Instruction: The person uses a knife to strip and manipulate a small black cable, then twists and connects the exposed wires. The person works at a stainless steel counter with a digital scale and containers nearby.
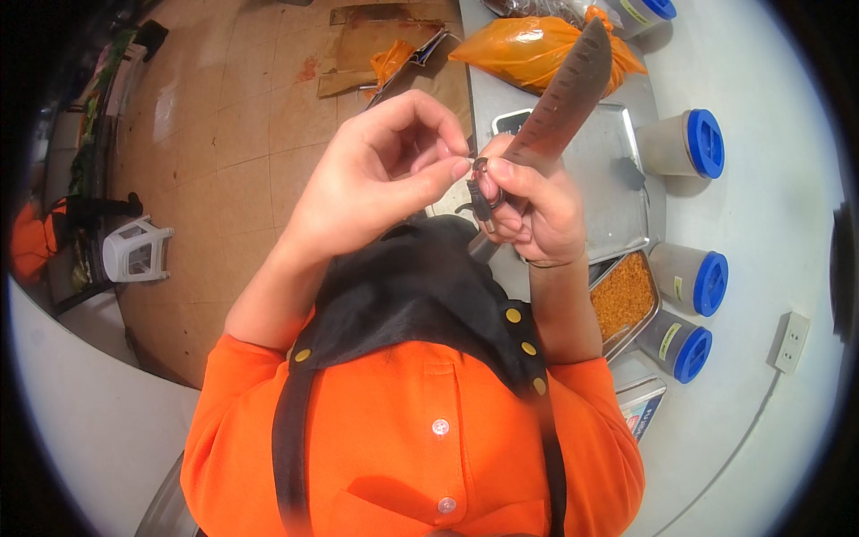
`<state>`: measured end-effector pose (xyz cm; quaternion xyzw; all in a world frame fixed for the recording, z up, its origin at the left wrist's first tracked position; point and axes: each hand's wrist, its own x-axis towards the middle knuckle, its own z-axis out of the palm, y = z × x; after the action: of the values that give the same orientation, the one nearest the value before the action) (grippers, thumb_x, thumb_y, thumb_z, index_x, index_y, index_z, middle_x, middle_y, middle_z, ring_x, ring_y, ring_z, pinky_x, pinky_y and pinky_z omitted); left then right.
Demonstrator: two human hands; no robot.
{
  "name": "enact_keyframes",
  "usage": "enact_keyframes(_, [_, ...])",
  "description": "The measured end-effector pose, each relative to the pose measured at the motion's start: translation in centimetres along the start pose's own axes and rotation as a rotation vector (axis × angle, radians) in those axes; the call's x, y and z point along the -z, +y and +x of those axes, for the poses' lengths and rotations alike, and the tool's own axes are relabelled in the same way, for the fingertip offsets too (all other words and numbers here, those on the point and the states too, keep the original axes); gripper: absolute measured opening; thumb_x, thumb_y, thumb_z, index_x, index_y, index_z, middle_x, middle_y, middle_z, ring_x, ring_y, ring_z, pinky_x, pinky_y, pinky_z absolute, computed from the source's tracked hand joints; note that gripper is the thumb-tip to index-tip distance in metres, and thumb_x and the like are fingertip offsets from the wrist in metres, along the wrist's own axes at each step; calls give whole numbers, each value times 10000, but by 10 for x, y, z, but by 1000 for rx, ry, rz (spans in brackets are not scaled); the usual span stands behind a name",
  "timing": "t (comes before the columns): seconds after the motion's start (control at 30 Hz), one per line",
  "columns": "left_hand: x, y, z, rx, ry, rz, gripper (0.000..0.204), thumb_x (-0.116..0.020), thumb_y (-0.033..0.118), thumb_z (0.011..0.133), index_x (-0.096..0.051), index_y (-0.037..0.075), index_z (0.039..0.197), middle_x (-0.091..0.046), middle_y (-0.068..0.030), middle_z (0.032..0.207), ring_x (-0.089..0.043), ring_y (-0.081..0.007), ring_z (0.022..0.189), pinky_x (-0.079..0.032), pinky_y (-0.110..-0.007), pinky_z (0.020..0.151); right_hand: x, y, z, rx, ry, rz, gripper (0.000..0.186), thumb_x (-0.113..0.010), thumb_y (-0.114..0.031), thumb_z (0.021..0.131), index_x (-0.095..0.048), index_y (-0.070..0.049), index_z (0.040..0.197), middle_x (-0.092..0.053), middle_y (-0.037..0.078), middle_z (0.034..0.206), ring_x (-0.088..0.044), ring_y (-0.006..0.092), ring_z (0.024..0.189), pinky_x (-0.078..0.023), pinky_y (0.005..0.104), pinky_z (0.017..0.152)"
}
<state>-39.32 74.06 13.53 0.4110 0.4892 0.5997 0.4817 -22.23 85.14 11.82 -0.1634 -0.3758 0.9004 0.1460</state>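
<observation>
Right hand (541, 208) clasps knife (562, 100)

The person's fingers curl closed around the knife and a small black object (481, 202), the blade slanting up toward an orange bag (506, 52). The left hand (380, 179) has thumb and forefinger nearly meeting at the object's upper end; whether they grip it cannot be told.

Floor (206, 188): white plastic stool (121, 251), flat brown cardboard (358, 55).
Counter (488, 94): orange plastic bag (510, 52), blue-lidded tubs (664, 148), orange crumbs (624, 295) in metal pan (657, 298).
Wall (761, 224): white socket (792, 342).
</observation>
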Motion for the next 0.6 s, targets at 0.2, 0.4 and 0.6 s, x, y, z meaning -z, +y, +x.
enact_keyframes(0.2, [4,3,-5,-120,-12,339,116,-656,-36,870,-643,-25,985,-603,-64,1011,-560,-109,880,-447,-237,755,-2,0,-1,24,43,-55,208,-598,-173,949,-581,-1,833,-459,10,554,-342,55,407,-256,208,383])
enact_keyframes(0.4, [0,14,-6,-304,37,656,182,-680,-70,803,-682,3,969,-655,-54,941,-593,-130,768,-460,-242,669,-7,1,0,14,115,-151,205,-611,-176,940,-576,-12,821,-455,2,560,-340,51,421,-250,214,403])
enact_keyframes(0.6, [1,2,-4,-505,37,835,219,-696,-82,782,-693,22,974,-666,-83,931,-639,-181,746,-513,-275,629,-9,-4,2,-49,147,-179,219,-628,-179,926,-568,-26,783,-450,-16,568,-336,43,427,-237,212,399])
